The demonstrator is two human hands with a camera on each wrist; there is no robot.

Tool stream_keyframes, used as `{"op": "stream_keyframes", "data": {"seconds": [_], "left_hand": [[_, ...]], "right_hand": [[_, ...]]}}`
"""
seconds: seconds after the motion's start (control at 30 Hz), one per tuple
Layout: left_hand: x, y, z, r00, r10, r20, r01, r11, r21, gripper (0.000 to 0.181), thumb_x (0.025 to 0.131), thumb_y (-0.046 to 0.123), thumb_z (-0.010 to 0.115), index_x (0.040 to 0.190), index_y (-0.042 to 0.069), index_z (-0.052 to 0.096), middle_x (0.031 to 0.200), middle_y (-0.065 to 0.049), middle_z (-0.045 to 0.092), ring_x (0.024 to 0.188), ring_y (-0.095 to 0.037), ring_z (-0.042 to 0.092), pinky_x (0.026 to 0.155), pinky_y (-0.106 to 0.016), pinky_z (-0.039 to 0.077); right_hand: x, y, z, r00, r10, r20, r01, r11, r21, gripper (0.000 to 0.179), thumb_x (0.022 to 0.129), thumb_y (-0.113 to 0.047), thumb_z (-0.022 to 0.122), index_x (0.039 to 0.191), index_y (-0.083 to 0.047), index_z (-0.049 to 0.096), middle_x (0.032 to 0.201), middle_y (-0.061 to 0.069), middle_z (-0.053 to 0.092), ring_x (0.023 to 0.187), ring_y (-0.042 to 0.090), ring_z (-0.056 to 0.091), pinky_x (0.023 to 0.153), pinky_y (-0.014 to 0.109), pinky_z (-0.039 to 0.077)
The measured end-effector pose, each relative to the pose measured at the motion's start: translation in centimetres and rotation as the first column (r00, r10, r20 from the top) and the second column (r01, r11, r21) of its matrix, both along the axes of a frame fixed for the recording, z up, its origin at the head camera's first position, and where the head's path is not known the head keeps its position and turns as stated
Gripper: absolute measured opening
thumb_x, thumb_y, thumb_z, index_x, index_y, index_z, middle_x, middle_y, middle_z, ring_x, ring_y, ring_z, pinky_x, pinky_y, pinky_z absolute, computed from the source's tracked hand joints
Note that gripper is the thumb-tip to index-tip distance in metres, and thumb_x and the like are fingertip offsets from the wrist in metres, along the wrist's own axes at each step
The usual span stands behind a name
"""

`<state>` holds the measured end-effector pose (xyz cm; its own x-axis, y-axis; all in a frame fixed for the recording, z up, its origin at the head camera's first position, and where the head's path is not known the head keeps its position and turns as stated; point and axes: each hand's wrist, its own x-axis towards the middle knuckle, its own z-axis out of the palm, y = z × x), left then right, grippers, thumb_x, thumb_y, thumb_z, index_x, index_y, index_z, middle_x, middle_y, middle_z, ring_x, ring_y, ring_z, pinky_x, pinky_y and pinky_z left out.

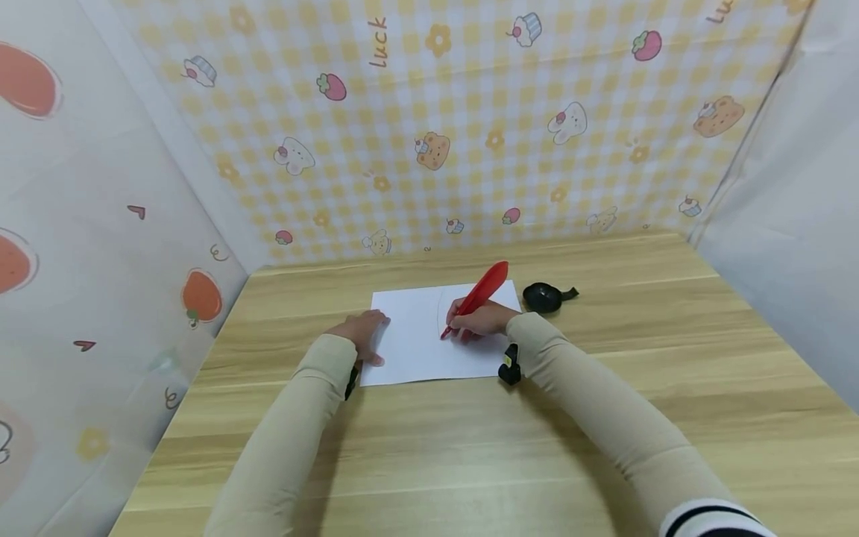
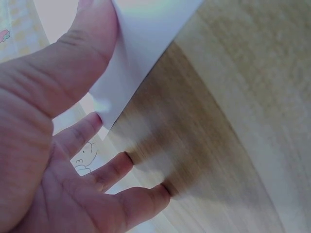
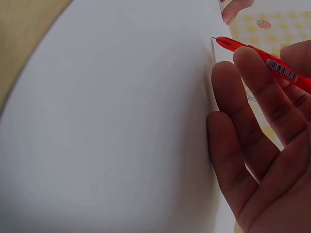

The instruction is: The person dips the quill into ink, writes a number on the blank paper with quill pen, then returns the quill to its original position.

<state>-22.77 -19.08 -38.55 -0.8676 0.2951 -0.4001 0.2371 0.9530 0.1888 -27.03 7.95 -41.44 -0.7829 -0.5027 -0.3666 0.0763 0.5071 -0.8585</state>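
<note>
- The paper [image 1: 406,339] lies on the table [image 1: 429,447] in front of the person, maybe so both hands can reach it.
- The right hand [image 1: 488,318] pinches the red pen [image 1: 485,288] low down, which likely helps steer it. The tip is by a thin line [image 1: 439,307] on the paper.
- The left hand [image 1: 361,333] rests at the paper's left edge and grips nothing; it probably stops the paper sliding.
- The black thing [image 1: 542,297] sits just right of the paper's far end, perhaps out of the way.
- The left fingers are spread. The right hand is turned side-on, and the pen's wide top leans far and right.
</note>
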Motion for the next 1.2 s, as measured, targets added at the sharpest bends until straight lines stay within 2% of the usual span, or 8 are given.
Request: {"op": "stream_keyframes", "data": {"seconds": [0.2,0.43,0.87,1.2], "left_hand": [[-0.1,0.1,0.1,1.0,-0.015,0.007,0.015,1.0,-0.026,0.081,0.081,0.024,0.08,0.147,0.006,0.035,0.157,-0.019,0.023,0.137,-0.047,0.027,0.109,-0.054,0.03],[-0.2,0.2,0.3,1.0,-0.016,0.016,0.017,0.999,-0.047,0.082,0.082,0.025,0.079,0.148,0.006,0.034,0.158,-0.019,0.021,0.139,-0.046,0.024,0.11,-0.054,0.027],[-0.2,0.2,0.5,1.0,-0.023,0.009,0.023,0.999,-0.033,0.081,0.082,0.023,0.079,0.147,0.004,0.035,0.157,-0.02,0.022,0.139,-0.047,0.023,0.111,-0.054,0.025],[-0.7,-0.1,-0.2,1.0,-0.007,0.022,0.008,1.0,-0.023,0.083,0.081,0.024,0.08,0.147,0.005,0.035,0.157,-0.02,0.022,0.139,-0.048,0.022,0.111,-0.055,0.025]], "right_hand": [[0.2,0.2,-0.1,0.999,0.036,-0.025,-0.036,0.999,0.0,0.009,0.093,-0.014,0.058,0.1,-0.011,0.062,0.088,0.007,0.067,0.071,0.018,0.062,0.061,0.026,0.05],[0.6,0.4,0.1,0.997,0.065,-0.034,-0.064,0.998,0.023,0.01,0.092,-0.015,0.057,0.099,-0.011,0.063,0.087,0.006,0.067,0.071,0.018,0.061,0.061,0.026,0.049],[0.9,0.7,0.5,0.991,0.131,-0.025,-0.13,0.99,0.046,0.009,0.092,-0.016,0.057,0.098,-0.012,0.063,0.087,0.007,0.068,0.073,0.019,0.062,0.063,0.027,0.048],[1.0,1.2,0.1,0.982,0.19,-0.019,-0.189,0.981,0.052,0.008,0.092,-0.015,0.057,0.097,-0.012,0.063,0.085,0.006,0.067,0.074,0.018,0.06,0.063,0.027,0.047]]}}
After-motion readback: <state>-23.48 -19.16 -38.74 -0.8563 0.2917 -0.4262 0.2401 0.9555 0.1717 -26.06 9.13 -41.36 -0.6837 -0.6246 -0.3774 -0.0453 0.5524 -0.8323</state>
